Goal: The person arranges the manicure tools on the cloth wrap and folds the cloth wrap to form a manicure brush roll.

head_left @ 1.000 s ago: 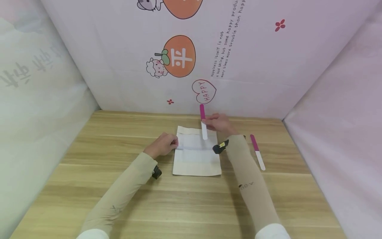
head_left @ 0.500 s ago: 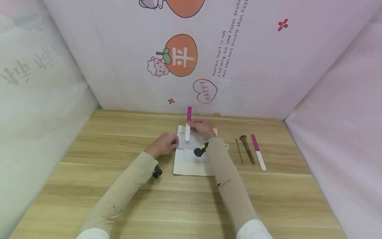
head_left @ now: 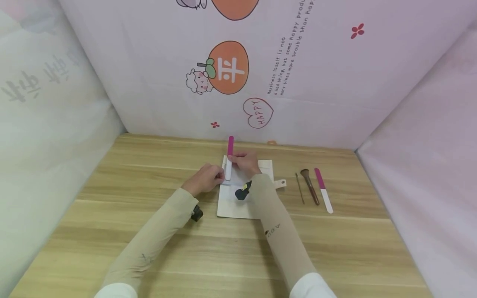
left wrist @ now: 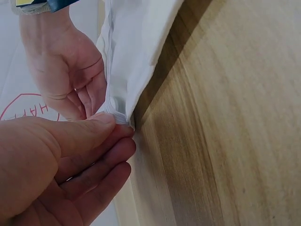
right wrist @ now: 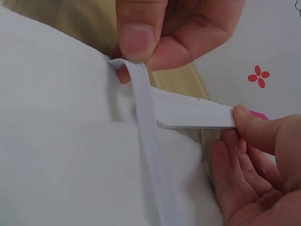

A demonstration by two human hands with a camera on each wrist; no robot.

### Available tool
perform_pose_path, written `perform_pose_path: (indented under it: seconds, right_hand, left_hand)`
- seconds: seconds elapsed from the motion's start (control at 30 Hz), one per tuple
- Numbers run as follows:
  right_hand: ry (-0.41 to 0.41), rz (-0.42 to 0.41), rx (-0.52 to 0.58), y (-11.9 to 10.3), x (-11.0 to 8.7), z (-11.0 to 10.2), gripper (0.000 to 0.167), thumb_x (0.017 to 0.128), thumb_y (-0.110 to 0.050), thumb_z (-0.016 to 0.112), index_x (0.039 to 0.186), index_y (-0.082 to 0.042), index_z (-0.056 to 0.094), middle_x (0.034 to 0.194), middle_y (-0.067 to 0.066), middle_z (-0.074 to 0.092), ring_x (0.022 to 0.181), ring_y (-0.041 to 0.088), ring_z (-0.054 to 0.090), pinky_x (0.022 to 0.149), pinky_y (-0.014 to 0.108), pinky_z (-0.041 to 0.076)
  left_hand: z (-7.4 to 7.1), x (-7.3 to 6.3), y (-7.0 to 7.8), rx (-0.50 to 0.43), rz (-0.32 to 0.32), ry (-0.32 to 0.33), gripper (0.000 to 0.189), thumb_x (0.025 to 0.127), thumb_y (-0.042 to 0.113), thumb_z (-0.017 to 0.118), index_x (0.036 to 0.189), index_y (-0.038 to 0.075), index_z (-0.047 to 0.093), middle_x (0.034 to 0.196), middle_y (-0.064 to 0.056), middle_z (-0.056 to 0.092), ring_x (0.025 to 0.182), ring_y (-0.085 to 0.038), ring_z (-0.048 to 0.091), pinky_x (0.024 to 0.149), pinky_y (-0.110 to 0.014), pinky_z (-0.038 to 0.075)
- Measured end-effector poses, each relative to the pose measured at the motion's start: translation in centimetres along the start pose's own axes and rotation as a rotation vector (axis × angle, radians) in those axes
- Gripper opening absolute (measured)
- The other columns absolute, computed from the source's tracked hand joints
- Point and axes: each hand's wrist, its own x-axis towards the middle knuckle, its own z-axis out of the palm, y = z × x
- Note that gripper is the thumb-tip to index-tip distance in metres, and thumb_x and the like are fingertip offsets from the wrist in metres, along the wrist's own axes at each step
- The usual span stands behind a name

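A white cloth roll-up pouch [head_left: 238, 209] lies unfolded on the wooden table, a white elastic band [right wrist: 148, 113] running across it. My left hand [head_left: 203, 179] pinches the band and the pouch's left edge between thumb and forefinger, lifting the band slightly there. Between thumb and fingers, my right hand [head_left: 246, 162] holds a nail file [head_left: 230, 148], pink at the upper half and white below. The file's white end points toward me, and in the right wrist view its tip is right at the band, close to the left fingertips.
Right of the pouch lie a thin metal tool [head_left: 299, 188], a brown-handled brush [head_left: 310, 187] and a second pink-and-white nail file [head_left: 323, 190]. A snap strap [head_left: 280, 183] sticks out from the pouch's right side. A printed cloth wall [head_left: 160, 107] stands behind the table.
My right hand has carried the nail file leftward and down to the band beside my left hand. The left hand stays in place. The brush and thin tool have come out from behind the right arm.
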Motion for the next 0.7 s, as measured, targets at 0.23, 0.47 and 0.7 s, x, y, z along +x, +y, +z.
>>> perform_pose_path:
  seconds: [0.23, 0.47, 0.7]
  right_hand:
    - [-0.008, 0.005, -0.036, -0.2, -1.1, 0.1, 0.022, 0.091, -0.022, 0.084, 0.107, -0.006, 0.081, 0.110, 0.015, 0.079, 0.097, 0.022, 0.065, 0.090, 0.035, 0.050]
    - [-0.071, 0.048, -0.066, 0.3, -1.8, -0.5, 0.021, 0.092, -0.025, 0.084, 0.107, -0.010, 0.081, 0.107, 0.010, 0.079, 0.095, 0.018, 0.064, 0.084, 0.029, 0.048]
    - [-0.150, 0.079, -0.112, 0.3, -2.9, -1.1, 0.023, 0.094, -0.024, 0.082, 0.110, -0.008, 0.079, 0.103, 0.009, 0.080, 0.087, 0.013, 0.070, 0.079, 0.023, 0.054]
  left_hand:
    - [-0.1, 0.1, 0.2, -0.012, -0.013, -0.007, 0.013, 0.101, 0.004, 0.067, 0.089, 0.003, 0.073, 0.084, -0.007, 0.071, 0.076, -0.017, 0.058, 0.078, -0.032, 0.053]
    - [-0.1, 0.1, 0.3, 0.001, -0.009, -0.003, 0.013, 0.101, 0.005, 0.067, 0.090, 0.003, 0.072, 0.084, -0.008, 0.070, 0.076, -0.017, 0.057, 0.076, -0.031, 0.051]
    - [-0.2, 0.0, 0.4, -0.012, -0.018, -0.012, 0.013, 0.102, 0.004, 0.066, 0.090, 0.003, 0.071, 0.081, -0.007, 0.066, 0.075, -0.018, 0.055, 0.074, -0.029, 0.047]
